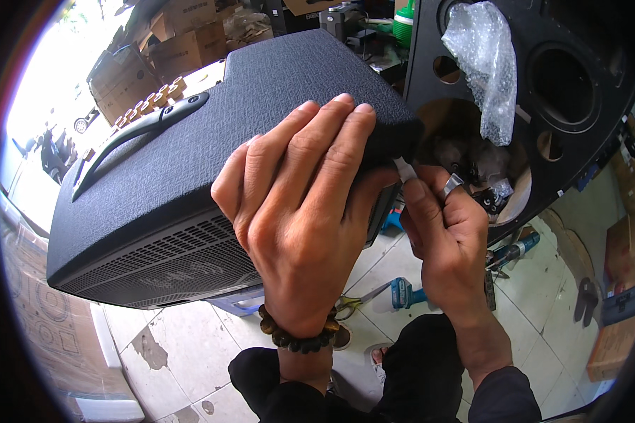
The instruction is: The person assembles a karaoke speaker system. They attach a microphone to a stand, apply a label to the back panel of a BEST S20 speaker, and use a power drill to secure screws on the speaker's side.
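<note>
A large black speaker box (pixel 261 92) with a textured skin, a side handle (pixel 137 130) and a perforated metal grille (pixel 169 264) lies tilted in front of me. My left hand (pixel 296 190), wearing a dark bead bracelet (pixel 310 342), rests over its near right edge. The left fingers stretch flat across the top; the thumb points toward my right hand. Just beyond the box's right corner, my right hand (pixel 448 236) is closed in a pinch on a thin silver metal strip (pixel 405 170). Another shiny bit of metal shows between its fingers. The strip's full shape is hidden.
A bigger black cabinet (pixel 578 42) with round cutouts stands at right, bubble wrap (pixel 483 63) draped over it. Cardboard boxes (pixel 183 35) pile up behind. Scissors (pixel 349 305) and a blue-green power tool (pixel 404 292) lie below on the tiled floor (pixel 183 345).
</note>
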{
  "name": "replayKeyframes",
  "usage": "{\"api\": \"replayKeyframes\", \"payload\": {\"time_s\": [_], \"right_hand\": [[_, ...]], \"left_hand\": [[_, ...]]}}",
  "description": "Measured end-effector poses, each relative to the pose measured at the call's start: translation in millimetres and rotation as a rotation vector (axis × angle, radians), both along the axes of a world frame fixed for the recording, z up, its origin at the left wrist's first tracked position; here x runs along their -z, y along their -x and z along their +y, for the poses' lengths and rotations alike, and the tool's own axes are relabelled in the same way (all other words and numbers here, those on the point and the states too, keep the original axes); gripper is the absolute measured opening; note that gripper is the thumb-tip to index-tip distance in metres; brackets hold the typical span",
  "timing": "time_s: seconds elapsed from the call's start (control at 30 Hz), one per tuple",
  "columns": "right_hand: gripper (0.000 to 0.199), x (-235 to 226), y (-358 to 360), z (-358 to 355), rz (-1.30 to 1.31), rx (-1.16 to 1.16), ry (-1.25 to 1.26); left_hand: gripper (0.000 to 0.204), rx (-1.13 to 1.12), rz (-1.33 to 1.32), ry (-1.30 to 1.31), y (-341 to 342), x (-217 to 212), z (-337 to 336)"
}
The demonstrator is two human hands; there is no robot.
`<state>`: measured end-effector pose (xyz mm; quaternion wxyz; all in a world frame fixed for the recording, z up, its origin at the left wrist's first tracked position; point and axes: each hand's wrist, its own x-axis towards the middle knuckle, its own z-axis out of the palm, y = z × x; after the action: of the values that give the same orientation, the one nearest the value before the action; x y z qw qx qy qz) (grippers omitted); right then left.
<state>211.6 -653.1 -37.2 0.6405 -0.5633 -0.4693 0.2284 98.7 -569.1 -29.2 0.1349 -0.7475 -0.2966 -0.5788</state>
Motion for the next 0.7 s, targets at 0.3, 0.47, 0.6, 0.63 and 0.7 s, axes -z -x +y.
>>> {"api": "replayKeyframes", "payload": {"time_s": [0.3,0.47,0.6,0.63,0.7], "right_hand": [[0.022,7,11,5,0.442,-0.209,-0.091],[0.021,9,9,5,0.591,-0.298,-0.061],[0.021,9,9,7,0.692,-0.348,-0.076],[0.021,9,9,7,0.721,-0.369,-0.079],[0.021,9,10,6,0.689,-0.33,-0.083]], "left_hand": [[0.049,-0.01,0.036,0.024,4,-7,-4],[0.048,-0.02,0.037,0.028,4,-7,-4],[0.048,-0.019,0.043,0.032,5,-6,-2],[0.047,-0.018,0.043,0.035,5,-7,-3],[0.047,-0.014,0.042,0.04,5,-7,-3]]}}
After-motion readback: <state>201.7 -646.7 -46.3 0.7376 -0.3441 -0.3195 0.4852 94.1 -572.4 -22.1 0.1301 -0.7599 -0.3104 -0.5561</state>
